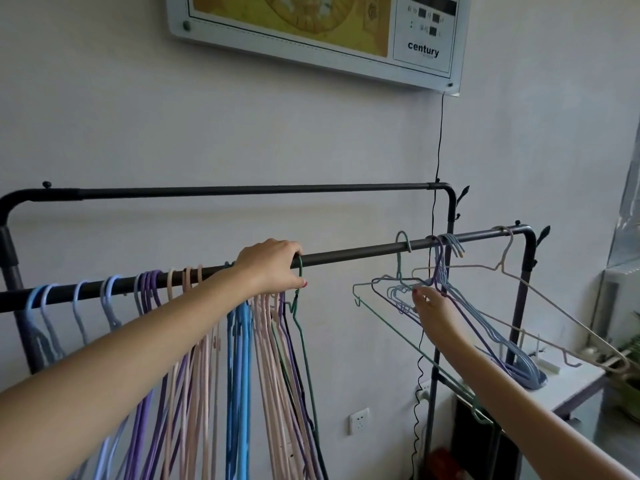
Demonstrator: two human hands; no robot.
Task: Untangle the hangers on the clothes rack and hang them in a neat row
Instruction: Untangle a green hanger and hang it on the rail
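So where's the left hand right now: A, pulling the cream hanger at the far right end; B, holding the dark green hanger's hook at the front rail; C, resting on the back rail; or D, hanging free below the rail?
B: the left hand curls over the front rail with its grip on the hook of the dark green hanger, at the end of the neat row.

A black metal clothes rack (346, 258) carried two horizontal rails, the nearer one sloping up toward 3 o'clock. At 9 o'clock on that rail hung a tidy row of hangers (194, 341) in pale blue, purple, pink and bright blue, ending with a green hanger (304, 341). Toward 3 o'clock, a tangled cluster (485, 327) of green, purple, blue and cream hangers hung tilted and interlocked.
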